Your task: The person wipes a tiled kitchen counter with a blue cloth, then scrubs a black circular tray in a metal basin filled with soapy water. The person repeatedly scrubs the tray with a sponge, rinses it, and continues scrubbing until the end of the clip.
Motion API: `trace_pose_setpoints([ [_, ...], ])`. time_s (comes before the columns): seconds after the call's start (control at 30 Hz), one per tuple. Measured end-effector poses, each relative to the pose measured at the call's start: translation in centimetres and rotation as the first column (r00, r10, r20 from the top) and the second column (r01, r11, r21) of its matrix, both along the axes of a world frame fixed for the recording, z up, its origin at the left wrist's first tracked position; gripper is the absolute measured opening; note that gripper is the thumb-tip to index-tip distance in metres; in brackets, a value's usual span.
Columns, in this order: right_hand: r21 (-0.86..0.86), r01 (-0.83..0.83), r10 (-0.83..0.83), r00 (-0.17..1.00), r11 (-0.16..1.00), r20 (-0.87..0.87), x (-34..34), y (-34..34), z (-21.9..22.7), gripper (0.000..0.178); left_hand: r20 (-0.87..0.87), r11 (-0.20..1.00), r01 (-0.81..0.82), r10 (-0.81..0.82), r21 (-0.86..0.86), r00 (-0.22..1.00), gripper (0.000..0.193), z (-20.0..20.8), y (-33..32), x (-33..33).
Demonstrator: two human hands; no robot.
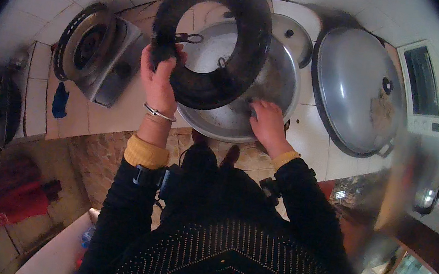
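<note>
My left hand (160, 79) grips the left side of a wide black ring (252, 36), thumb and fingers closed around its band. The ring is tilted up, its hole facing me, and metal loops stick out at its inner edge. Behind and below it sits a wide, shallow grey metal pan (286, 85), partly hidden by the ring. Over the near right part of this pan is my right hand (269, 122), with its fingers curled together at a small dark spot. What these fingers hold, if anything, I cannot make out.
To the left stands a metal stove (118, 65) with a round burner (84, 44); a blue cloth (60, 100) hangs near it. A big domed lid (348, 82) covers the counter's right side. Behind the pan lies a smaller lid (301, 34) with a black knob.
</note>
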State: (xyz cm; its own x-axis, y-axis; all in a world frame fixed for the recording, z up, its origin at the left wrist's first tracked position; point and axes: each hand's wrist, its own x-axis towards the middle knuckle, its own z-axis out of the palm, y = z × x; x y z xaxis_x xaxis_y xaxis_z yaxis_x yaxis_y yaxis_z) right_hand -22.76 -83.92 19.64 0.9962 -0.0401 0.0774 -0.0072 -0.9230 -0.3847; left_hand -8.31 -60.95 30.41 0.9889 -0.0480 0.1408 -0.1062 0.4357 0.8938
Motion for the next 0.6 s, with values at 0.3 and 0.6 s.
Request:
trace_pose_setpoints([
  [0.3, -0.054, -0.041, 0.036, 0.996, 0.998, -0.087, -0.6, 0.8, -0.3, 0.031, -0.423, 0.902, 0.053, -0.252, -0.428, 0.870, 0.046, -3.5, 1.5, -0.5],
  [0.6, -0.189, -0.058, 0.008, 0.967, 0.980, -0.256, -0.7, 0.8, -1.7, 0.040, -0.441, 0.853, 0.129, -0.384, -0.505, 0.811, 0.061, -4.3, 0.7, -1.7],
])
